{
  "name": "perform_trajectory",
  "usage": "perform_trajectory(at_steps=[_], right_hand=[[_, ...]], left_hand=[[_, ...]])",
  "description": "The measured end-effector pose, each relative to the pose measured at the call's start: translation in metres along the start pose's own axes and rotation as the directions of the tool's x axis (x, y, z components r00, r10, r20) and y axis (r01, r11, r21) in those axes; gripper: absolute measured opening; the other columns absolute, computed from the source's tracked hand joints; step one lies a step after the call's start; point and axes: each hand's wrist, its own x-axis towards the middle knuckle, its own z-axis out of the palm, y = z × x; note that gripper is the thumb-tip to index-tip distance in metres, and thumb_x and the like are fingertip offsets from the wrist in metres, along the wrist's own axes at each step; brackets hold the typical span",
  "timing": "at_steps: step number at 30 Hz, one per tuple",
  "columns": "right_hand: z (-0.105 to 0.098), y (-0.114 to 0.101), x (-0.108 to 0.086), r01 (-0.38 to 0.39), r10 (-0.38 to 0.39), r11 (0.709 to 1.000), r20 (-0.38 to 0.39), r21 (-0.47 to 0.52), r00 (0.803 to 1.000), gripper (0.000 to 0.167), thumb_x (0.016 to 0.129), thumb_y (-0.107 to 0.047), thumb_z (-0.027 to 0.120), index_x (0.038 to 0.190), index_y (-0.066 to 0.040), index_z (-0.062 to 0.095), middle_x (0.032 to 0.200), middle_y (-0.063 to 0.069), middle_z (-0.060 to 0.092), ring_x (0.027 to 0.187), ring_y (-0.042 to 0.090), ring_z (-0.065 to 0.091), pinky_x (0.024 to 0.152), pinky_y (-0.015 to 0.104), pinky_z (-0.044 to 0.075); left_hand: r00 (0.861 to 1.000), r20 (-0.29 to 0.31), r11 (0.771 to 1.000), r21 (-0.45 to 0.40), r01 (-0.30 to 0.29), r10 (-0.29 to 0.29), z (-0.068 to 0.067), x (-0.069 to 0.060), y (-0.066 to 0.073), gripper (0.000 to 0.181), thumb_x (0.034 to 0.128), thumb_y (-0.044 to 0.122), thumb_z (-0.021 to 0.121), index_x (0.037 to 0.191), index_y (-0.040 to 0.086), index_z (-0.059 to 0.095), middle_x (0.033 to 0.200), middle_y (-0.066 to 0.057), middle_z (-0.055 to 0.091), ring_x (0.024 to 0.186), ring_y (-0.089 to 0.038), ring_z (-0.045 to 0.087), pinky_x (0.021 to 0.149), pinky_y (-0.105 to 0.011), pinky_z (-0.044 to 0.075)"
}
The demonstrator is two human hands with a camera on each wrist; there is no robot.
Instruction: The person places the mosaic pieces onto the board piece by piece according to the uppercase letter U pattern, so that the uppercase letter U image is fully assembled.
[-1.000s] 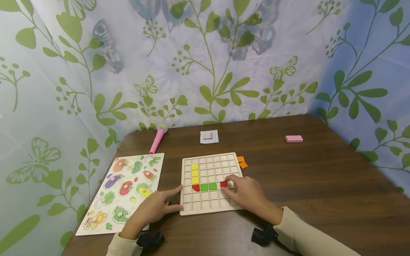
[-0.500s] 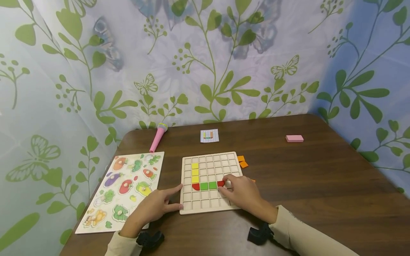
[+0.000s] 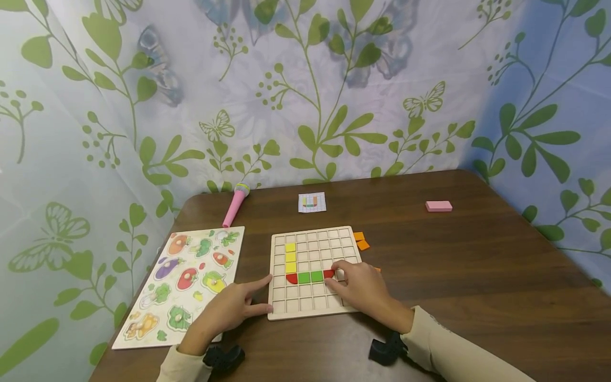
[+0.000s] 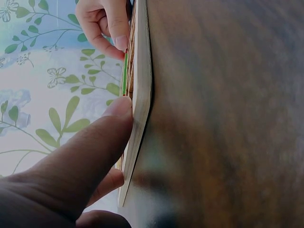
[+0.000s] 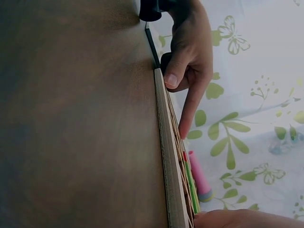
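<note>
A wooden grid board point(image 3: 312, 310) lies on the table; a column of yellow squares point(image 3: 290, 257) meets a row made of a red piece point(image 3: 291, 278), two green squares point(image 3: 310, 277) and a second red piece point(image 3: 328, 274). Thumb and index finger of the right hand point(image 3: 365, 292) pinch that second red piece at its cell. The left hand point(image 3: 229, 310) touches the board's left edge with thumb and index finger spread; in the left wrist view its thumb point(image 4: 90, 147) rests against the board edge point(image 4: 142, 95).
A vegetable puzzle board point(image 3: 191, 307) lies at the left, a pink microphone point(image 3: 234, 208) behind it. Behind the grid board lies a patterned card point(image 3: 312, 202). Orange pieces point(image 3: 362, 245) lie at the board's right edge, and a pink block point(image 3: 438, 206) lies farther right.
The right hand has shifted slightly left with the red piece, which now sits beside the green squares. An orange piece shows behind that hand. The left hand has stayed at the board edge.
</note>
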Motion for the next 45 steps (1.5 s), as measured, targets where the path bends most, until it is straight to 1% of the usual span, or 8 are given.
perform_trajectory(at_steps=[4, 8, 12, 16, 24, 30, 38, 45], right_hand=[[-0.001, 0.000, 0.000, 0.009, -0.009, 1.000, 0.007, -0.006, 1.000, 0.025, 0.087, -0.042, 0.080, 0.099, -0.021, 0.076, 0.050, -0.016, 0.034, 0.048, 0.004, 0.029, 0.046, 0.027, 0.023], [-0.003, 0.002, -0.002, 0.044, -0.044, 0.999, 0.006, -0.002, 0.999, 0.023, 0.088, -0.038, 0.080, 0.101, -0.019, 0.078, 0.051, -0.016, 0.034, 0.048, 0.003, 0.028, 0.047, 0.026, 0.024], [-0.006, 0.009, -0.004, 0.077, -0.077, 0.995, -0.007, 0.056, 0.997, 0.018, 0.088, -0.032, 0.081, 0.101, -0.019, 0.079, 0.051, -0.018, 0.031, 0.048, 0.000, 0.024, 0.048, 0.024, 0.023], [-0.009, 0.018, -0.004, 0.088, -0.083, 0.989, -0.040, 0.116, 0.996, 0.015, 0.087, -0.028, 0.083, 0.099, -0.019, 0.079, 0.053, -0.019, 0.030, 0.048, -0.002, 0.023, 0.049, 0.023, 0.024], [-0.017, 0.033, -0.004, 0.064, -0.056, 0.983, -0.055, 0.171, 0.997, 0.014, 0.087, -0.028, 0.084, 0.098, -0.021, 0.079, 0.055, -0.018, 0.033, 0.049, 0.000, 0.028, 0.050, 0.023, 0.027], [-0.027, 0.047, -0.008, 0.048, -0.038, 0.977, -0.051, 0.206, 0.998, 0.016, 0.086, -0.025, 0.085, 0.098, -0.018, 0.079, 0.055, -0.017, 0.034, 0.048, 0.000, 0.029, 0.048, 0.023, 0.028], [-0.043, 0.068, -0.016, 0.009, -0.007, 0.980, -0.010, 0.198, 1.000, 0.017, 0.086, -0.023, 0.085, 0.101, -0.017, 0.078, 0.054, -0.016, 0.032, 0.047, 0.002, 0.028, 0.048, 0.023, 0.027], [-0.051, 0.085, -0.022, -0.006, 0.004, 0.985, 0.014, 0.172, 1.000, 0.020, 0.085, -0.032, 0.085, 0.101, -0.021, 0.078, 0.054, -0.016, 0.034, 0.046, 0.002, 0.028, 0.048, 0.024, 0.027]], left_hand=[[1.000, -0.006, 1.000, 0.001, -0.002, 0.002, -0.001, -0.001, 0.000, 0.074, 0.0880, 0.056, 0.074, 0.153, 0.029, 0.051, 0.055, 0.007, 0.038, 0.047, -0.009, 0.033, 0.046, -0.025, 0.031], [1.000, -0.012, 1.000, -0.002, -0.008, 0.008, 0.000, -0.001, -0.001, 0.075, 0.0876, 0.058, 0.073, 0.153, 0.029, 0.051, 0.055, 0.007, 0.037, 0.047, -0.008, 0.032, 0.046, -0.025, 0.031], [1.000, -0.010, 1.000, 0.002, -0.014, 0.014, 0.000, -0.001, -0.002, 0.075, 0.0876, 0.059, 0.072, 0.153, 0.030, 0.051, 0.055, 0.007, 0.037, 0.047, -0.008, 0.031, 0.046, -0.025, 0.030], [1.000, -0.009, 1.000, 0.017, -0.020, 0.020, 0.001, 0.001, -0.002, 0.075, 0.0877, 0.060, 0.072, 0.153, 0.029, 0.051, 0.055, 0.008, 0.037, 0.047, -0.007, 0.031, 0.046, -0.025, 0.030], [1.000, -0.012, 1.000, 0.017, -0.025, 0.026, 0.000, 0.001, 0.000, 0.074, 0.0881, 0.058, 0.073, 0.153, 0.028, 0.051, 0.056, 0.007, 0.036, 0.048, -0.008, 0.032, 0.046, -0.026, 0.030], [1.000, -0.013, 1.000, 0.015, -0.020, 0.020, 0.000, 0.000, -0.001, 0.074, 0.0881, 0.057, 0.073, 0.153, 0.028, 0.051, 0.056, 0.007, 0.037, 0.048, -0.008, 0.032, 0.046, -0.026, 0.030], [1.000, -0.014, 1.000, 0.003, -0.021, 0.021, 0.001, 0.000, 0.000, 0.075, 0.0881, 0.057, 0.073, 0.153, 0.028, 0.051, 0.056, 0.007, 0.037, 0.048, -0.008, 0.032, 0.046, -0.025, 0.030], [1.000, -0.014, 1.000, 0.000, -0.021, 0.021, 0.001, 0.001, -0.001, 0.075, 0.0881, 0.057, 0.073, 0.153, 0.028, 0.051, 0.057, 0.007, 0.037, 0.048, -0.008, 0.032, 0.047, -0.026, 0.030]])
